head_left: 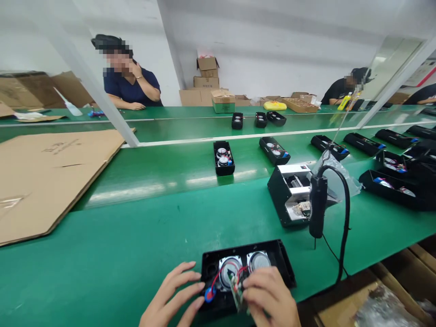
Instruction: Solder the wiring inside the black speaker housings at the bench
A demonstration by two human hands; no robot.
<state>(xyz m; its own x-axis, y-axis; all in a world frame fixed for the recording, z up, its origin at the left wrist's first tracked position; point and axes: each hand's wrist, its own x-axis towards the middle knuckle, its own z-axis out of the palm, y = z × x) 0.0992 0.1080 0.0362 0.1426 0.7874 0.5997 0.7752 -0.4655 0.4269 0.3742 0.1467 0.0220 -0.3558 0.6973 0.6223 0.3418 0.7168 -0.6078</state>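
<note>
A black speaker housing (282, 268) lies open on the green bench in front of me. Two round silver speakers (229, 272) are set side by side in it. My right hand (270, 295) pinches a small green circuit board (237, 293), tilted on edge over the housing, with red wires running from it. My left hand (175, 293) rests at the housing's left end, fingers spread, its tips near a blue component (210, 294) on red and black wires. Whether those fingertips touch the blue component or only the housing edge is hard to see.
A black electric screwdriver (318, 206) hangs at right, before a black-and-white screw feeder (289, 200). Similar housings (224, 159) sit on the belt beyond and at right. Flat cardboard (57, 177) lies at left. Two people (131, 84) sit across the line.
</note>
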